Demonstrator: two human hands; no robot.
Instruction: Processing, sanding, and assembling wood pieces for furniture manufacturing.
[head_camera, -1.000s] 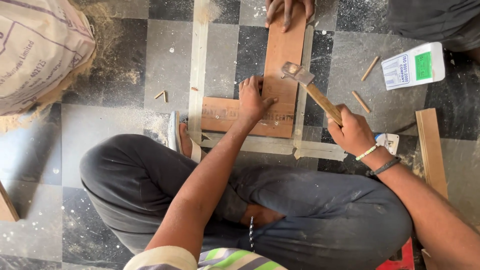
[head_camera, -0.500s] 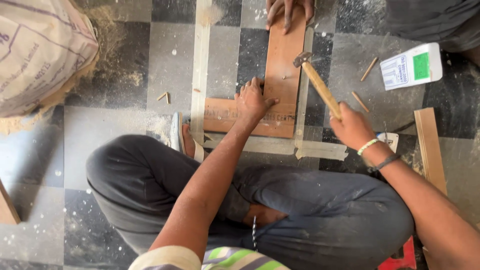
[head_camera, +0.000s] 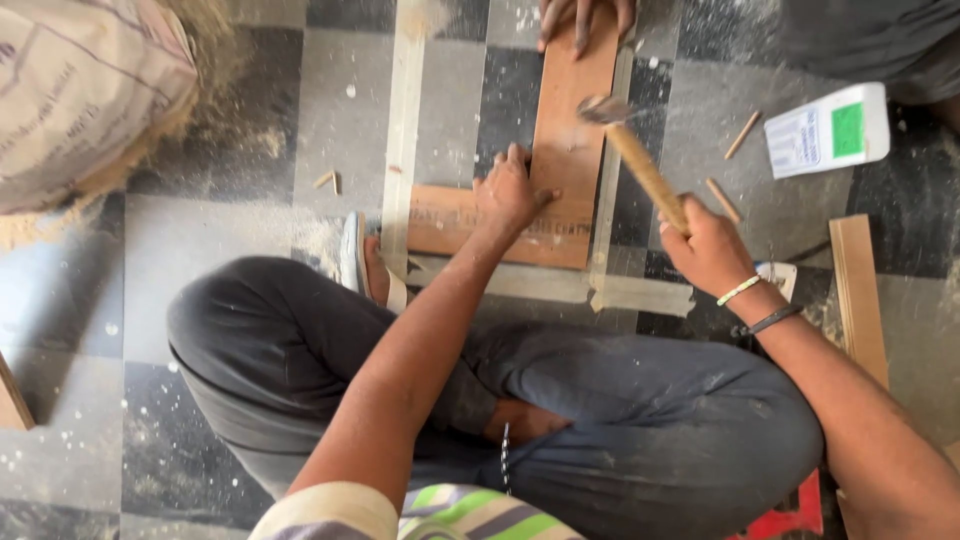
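The brown board (head_camera: 570, 130) lies on the tiled floor inside a pale wooden frame (head_camera: 404, 150). The left hand (head_camera: 510, 190) presses on it, fingers spread flat. The right hand (head_camera: 708, 245), fingers wrapped tight round the handle, holds the hammer (head_camera: 630, 150) raised just right of the board. A skewed blow could strike the left fingers, or another person's hand (head_camera: 585, 20) at the board's far end.

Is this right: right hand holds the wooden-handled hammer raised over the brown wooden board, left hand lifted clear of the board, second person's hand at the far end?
Not quite. The left hand is not clear of the brown wooden board; it presses flat on it, as the head view shows. The rest holds: the right hand grips the wooden-handled hammer raised over the board, and another person's hand rests on its far end.
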